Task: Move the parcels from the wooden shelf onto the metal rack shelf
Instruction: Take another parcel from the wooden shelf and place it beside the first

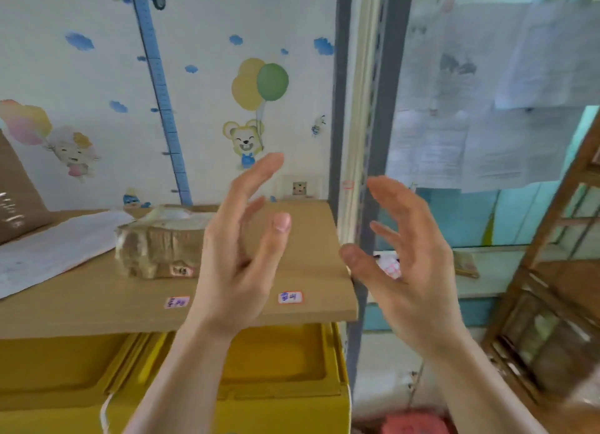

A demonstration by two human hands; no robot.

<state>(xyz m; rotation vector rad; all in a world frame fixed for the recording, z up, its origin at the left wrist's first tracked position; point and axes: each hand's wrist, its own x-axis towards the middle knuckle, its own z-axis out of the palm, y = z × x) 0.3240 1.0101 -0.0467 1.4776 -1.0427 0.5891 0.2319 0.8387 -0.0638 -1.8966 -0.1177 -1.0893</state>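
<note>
Wooden shelf (pixel 97 303) before cartoon wall | taped parcel (pixel 156 248) at 9 o'clock of left hand (pixel 240 248) | right hand (pixel 409 255) at 3 | both spread, empty, palms facing, seemingly readied to clasp it.

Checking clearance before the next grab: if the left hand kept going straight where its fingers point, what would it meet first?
Probably the taped brown parcel on the shelf board. The left hand is open and empty, fingers aimed up and forward, just right of the parcel. Depth is unclear; it may slip past toward the stickered wall.
</note>
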